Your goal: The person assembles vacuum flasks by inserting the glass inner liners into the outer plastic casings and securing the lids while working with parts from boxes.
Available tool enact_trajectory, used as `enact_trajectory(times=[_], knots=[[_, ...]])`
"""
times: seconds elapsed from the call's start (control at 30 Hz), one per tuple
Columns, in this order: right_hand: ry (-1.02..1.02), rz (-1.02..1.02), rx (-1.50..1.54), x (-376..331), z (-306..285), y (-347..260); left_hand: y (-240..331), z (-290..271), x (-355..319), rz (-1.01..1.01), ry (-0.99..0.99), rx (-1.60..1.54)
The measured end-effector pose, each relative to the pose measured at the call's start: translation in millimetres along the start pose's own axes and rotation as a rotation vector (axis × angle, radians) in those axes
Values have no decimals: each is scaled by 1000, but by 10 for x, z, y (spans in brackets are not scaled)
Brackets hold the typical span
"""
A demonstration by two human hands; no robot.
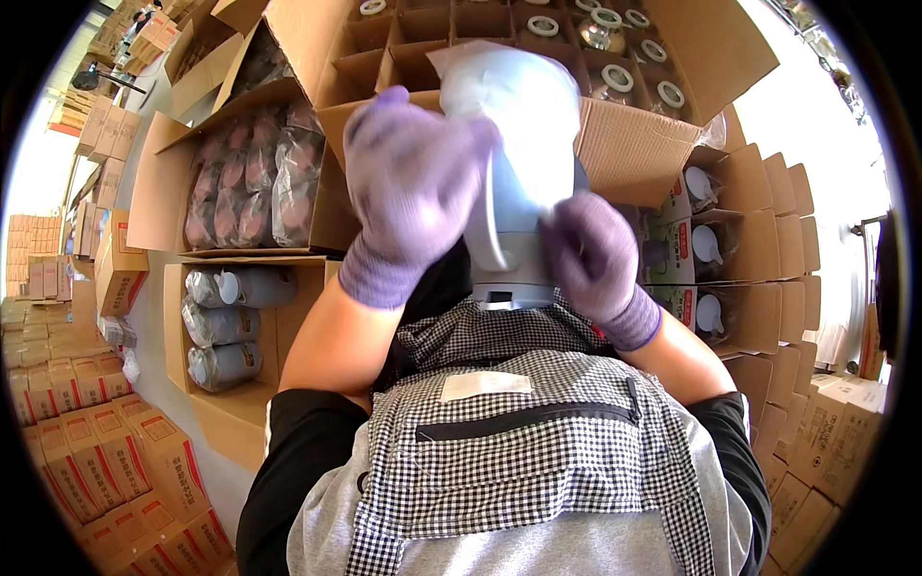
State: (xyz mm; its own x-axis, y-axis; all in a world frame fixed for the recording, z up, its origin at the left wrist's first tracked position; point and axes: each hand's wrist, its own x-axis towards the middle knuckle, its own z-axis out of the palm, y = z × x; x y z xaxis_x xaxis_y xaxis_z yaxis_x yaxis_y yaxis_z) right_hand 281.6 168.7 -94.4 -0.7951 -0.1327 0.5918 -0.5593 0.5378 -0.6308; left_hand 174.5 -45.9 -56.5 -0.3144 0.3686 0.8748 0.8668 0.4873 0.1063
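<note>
Cardboard cartons crowd the whole floor. At nine o'clock an open box holds bagged grey jugs lying flat. Moving right, the left hand, in a purple glove, curls loosely over the clear plastic bag on top of the silver-blue jug, dead centre. At three o'clock the right hand wraps the jug's side. Risk, I'd judge: slick plastic under knit gloves, so the jug could slide and drop into the divided carton behind.
</note>
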Motion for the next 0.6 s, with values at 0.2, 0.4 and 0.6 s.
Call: enact_trajectory(times=[0.2,0.4,0.6], knots=[[-668,-34,22,-814,-398,139,647,-859,-1144,10,-335,-266],[-411,-536,35,-68,-102,-46,558,-963,-1446,-118,-439,-288],[-492,-886,-621,699,362,-56,496,-895,-1198,-297,-307,-213]])
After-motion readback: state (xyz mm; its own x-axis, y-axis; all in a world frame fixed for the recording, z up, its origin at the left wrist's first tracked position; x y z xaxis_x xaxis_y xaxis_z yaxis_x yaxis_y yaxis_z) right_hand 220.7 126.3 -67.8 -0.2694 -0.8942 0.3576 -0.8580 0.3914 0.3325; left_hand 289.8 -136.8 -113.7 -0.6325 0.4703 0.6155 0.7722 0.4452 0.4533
